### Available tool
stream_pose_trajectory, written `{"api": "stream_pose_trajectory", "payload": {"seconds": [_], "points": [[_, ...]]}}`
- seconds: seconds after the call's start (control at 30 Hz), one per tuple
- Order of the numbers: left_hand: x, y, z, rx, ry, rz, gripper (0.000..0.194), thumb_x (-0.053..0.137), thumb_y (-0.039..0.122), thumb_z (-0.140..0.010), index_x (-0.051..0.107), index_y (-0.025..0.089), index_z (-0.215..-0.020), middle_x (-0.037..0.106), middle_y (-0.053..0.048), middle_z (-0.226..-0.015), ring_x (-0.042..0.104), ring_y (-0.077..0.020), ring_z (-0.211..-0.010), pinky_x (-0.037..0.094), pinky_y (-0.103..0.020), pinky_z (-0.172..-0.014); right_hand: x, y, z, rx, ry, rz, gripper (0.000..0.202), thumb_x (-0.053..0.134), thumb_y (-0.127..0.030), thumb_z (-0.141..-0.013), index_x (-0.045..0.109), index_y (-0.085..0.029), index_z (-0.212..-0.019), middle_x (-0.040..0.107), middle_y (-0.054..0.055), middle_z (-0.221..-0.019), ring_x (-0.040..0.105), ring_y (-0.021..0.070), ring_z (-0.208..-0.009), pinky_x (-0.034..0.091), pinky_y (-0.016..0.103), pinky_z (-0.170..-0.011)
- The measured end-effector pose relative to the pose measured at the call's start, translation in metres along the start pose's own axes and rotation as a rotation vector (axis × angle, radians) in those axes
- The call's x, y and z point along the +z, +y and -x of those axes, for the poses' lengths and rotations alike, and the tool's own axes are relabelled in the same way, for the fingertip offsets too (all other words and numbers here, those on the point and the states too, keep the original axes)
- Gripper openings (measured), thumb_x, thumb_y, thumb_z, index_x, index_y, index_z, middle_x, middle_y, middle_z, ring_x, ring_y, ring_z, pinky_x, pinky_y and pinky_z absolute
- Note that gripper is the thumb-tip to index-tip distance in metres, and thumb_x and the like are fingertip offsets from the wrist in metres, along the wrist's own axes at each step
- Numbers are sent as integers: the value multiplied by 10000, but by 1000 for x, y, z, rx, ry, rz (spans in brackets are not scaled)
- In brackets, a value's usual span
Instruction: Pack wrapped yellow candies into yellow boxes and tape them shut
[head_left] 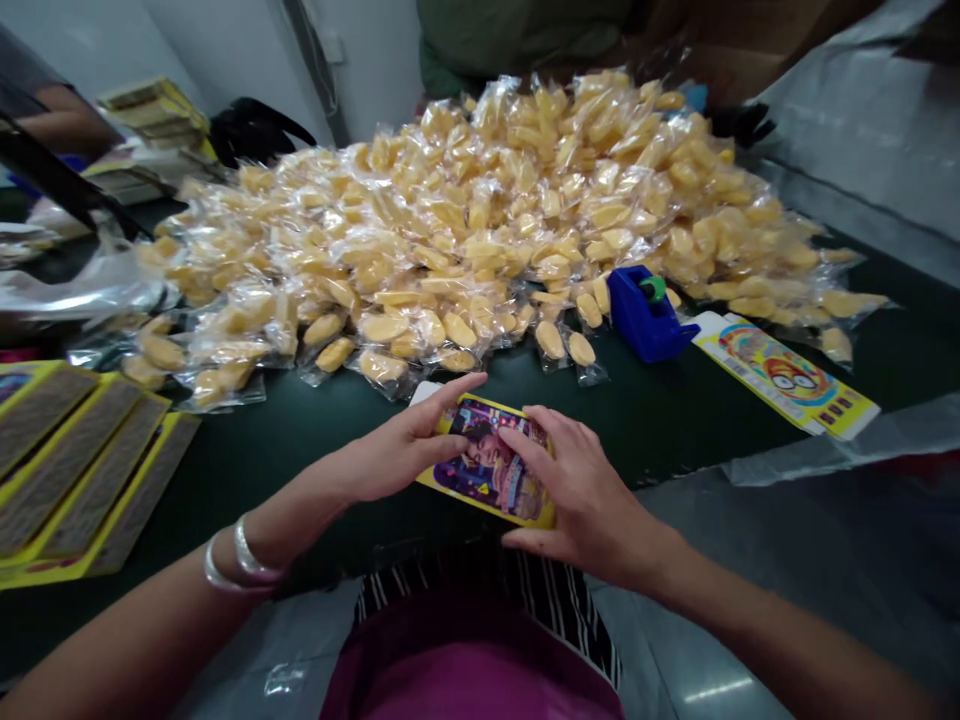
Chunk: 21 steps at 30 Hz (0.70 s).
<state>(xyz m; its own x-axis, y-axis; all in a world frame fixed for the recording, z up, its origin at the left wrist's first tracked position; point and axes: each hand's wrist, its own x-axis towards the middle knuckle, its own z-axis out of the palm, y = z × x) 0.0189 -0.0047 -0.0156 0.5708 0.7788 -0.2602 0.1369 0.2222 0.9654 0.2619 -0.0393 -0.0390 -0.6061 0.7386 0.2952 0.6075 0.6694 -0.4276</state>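
A yellow printed cardboard box (487, 470) with a colourful picture on its face lies at the table's front edge, a white flap showing at its upper left. My left hand (401, 440) is at its left end, thumb on the printed face and index finger stretched along the far side. Over the right end is my right hand (581, 490), fingers on the face and far edge, thumb by the near edge. Both hands grip the box between them. Whether anything is inside the box is hidden.
A large heap of yellow oval pieces in clear wrappers (465, 230) covers the back of the dark green table (622, 430). To the right stand a blue tape dispenser (649, 315) and a flat yellow box (787, 375). Several yellow-edged boxes (82, 470) lie left. A person's arm (71, 120) shows far left.
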Motion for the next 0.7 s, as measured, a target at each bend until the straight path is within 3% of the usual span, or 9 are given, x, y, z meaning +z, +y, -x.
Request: {"api": "stream_pose_trajectory", "payload": {"seconds": [0.1, 0.17, 0.23, 0.3, 0.37, 0.4, 0.5, 0.57, 0.7], "points": [[-7, 18, 10, 37, -197, -173, 673, 557, 187, -925, 320, 285, -1548, 654, -63, -1313, 651, -218, -1133, 545, -309, -932, -5, -10, -12, 134, -158, -460, 697, 736, -402, -834, 414, -209, -1422, 612, 169, -1301, 613, 346, -1162, 505, 515, -942], [-9, 31, 19, 87, -241, -321, 609, 576, 183, -910, 434, 289, -1493, 679, -60, -1279, 672, -234, -1102, 560, -314, -902, 3, -13, -16, 246, -173, -791, 600, 684, -373, -869, 431, -251, -1399, 684, 89, -1153, 689, 275, -992, 562, 419, -823], [-10, 38, 32, 196, -25, -482, 428, 620, 204, -888, 629, 265, -1311, 712, -50, -1207, 693, -230, -1045, 558, -302, -894, 20, -15, -15, 343, -93, -1003, 648, 702, -359, -849, 412, -287, -1423, 689, 53, -1090, 701, 251, -928, 572, 381, -777], [-11, 33, 47, 287, 379, -511, 265, 658, 244, -876, 695, 239, -1138, 733, -44, -1136, 698, -215, -1025, 551, -301, -916, 38, -19, -8, 432, 41, -1115, 731, 722, -355, -842, 356, -324, -1474, 674, 44, -1117, 693, 242, -969, 568, 375, -819], [-7, 16, 61, 286, 683, -366, 285, 727, 281, -828, 662, 227, -1100, 744, -44, -1096, 702, -210, -1025, 563, -295, -904, 52, -27, 1, 515, 167, -1190, 727, 712, -359, -864, 339, -350, -1488, 665, 36, -1148, 681, 223, -1010, 554, 365, -875], [-2, 5, 65, 244, 735, -247, 360, 767, 293, -791, 634, 226, -1119, 750, -49, -1087, 709, -215, -1019, 576, -294, -883, 57, -33, 5, 548, 215, -1222, 715, 706, -360, -875, 338, -360, -1488, 661, 32, -1164, 677, 213, -1024, 548, 354, -895], [21, -31, 70, 111, 645, 136, 508, 827, 328, -736, 569, 223, -1161, 776, -66, -1036, 748, -232, -934, 616, -313, -808, 62, -51, 14, 611, 270, -1289, 681, 699, -341, -893, 350, -386, -1477, 655, 16, -1189, 675, 188, -1039, 545, 315, -907], [38, -47, 70, 102, 627, 326, 543, 841, 309, -736, 539, 242, -1182, 791, -49, -981, 762, -226, -886, 629, -322, -778, 61, -61, 18, 629, 268, -1338, 645, 698, -327, -898, 378, -399, -1454, 656, 5, -1187, 676, 181, -1046, 550, 298, -900], [55, -58, 82, 80, 572, 396, 439, 855, 254, -731, 664, 250, -1126, 799, -25, -977, 758, -193, -929, 610, -238, -794, 55, -66, 32, 638, 306, -1371, 398, 707, -329, -899, 559, -372, -1267, 690, -26, -1092, 676, 131, -987, 542, 216, -851]]}}
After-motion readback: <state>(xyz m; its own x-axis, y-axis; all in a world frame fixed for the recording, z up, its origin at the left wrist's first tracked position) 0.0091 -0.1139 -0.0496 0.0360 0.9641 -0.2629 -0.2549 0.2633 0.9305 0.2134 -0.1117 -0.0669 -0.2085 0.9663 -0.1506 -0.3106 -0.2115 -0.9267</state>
